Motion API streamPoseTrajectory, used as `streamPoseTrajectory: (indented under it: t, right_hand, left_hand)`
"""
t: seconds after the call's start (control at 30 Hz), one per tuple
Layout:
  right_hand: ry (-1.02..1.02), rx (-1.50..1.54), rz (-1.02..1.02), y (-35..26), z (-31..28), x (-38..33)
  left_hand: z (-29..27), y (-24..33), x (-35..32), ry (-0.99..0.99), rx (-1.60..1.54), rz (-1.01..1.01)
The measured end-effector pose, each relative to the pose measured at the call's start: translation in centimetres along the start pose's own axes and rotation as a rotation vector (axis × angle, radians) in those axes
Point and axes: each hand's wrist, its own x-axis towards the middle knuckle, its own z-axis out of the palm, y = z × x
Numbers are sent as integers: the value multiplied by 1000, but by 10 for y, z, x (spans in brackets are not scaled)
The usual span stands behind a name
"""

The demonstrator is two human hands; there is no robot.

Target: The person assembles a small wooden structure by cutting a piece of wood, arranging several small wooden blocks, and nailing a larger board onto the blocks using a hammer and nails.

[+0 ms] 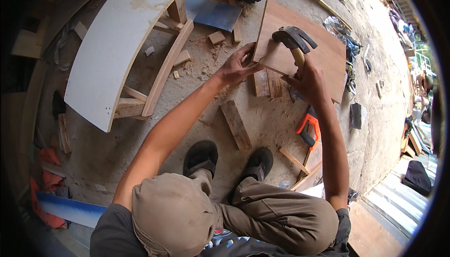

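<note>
A square brown plywood panel (304,32) is tilted up in front of me above some short wood blocks (268,84). My left hand (239,64) grips the panel at its near left corner, fingers closed around the edge. My right hand (309,81) is wrapped round the wooden handle of a claw hammer (294,39), and its thumb and fingers also meet the panel's near edge. The hammer's dark head lies over the panel face. What the panel's underside rests on is hidden.
A curved white-topped wooden frame (117,32) stands at left. A blue sheet (213,13), wood offcuts (216,37) and sawdust lie behind it. A plank (236,124) lies before my feet. An orange-handled saw (309,128) is by my right forearm. Corrugated metal sheet (398,205) lies at right.
</note>
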Motion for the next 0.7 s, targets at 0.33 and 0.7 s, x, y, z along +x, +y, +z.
streamPoseTrajectory:
  t: [0.33,0.7]
  right_hand:
    - [-12,14,-21,-1,0,3]
    - [-28,-5,4,-4,-3,2]
  left_hand:
    - [-21,-4,7,-57,-60,-10]
    - [-30,12,18,-115,33,46]
